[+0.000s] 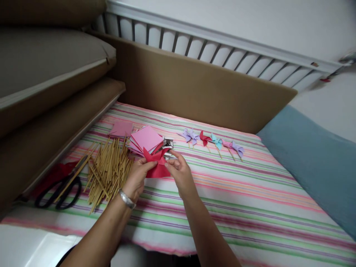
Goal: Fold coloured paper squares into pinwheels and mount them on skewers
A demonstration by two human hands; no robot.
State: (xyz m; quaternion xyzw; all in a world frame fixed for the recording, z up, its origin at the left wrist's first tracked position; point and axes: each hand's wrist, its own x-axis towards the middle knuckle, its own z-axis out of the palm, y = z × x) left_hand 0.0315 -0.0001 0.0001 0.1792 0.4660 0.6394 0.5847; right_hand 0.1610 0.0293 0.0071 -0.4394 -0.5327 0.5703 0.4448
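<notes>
A red paper square (158,171), cut and partly folded into pinwheel blades, is held up between my two hands. My left hand (139,173) pinches its left side, thumb on top. With thumb and fingers, my right hand (178,169) grips a folded corner on the right. Just beyond the red paper lie a stack of pink paper squares (147,138) and a small open box (168,142) whose contents are too small to make out. Left of my left hand is a spread pile of thin wooden sticks (111,170).
Finished paper pinwheels on sticks, among them a red one (205,138), lie in a row at the back. Black-handled scissors (71,193) and red paper (55,178) lie left. Cushions (55,63) and a brown board (189,83) border the striped cloth (244,207).
</notes>
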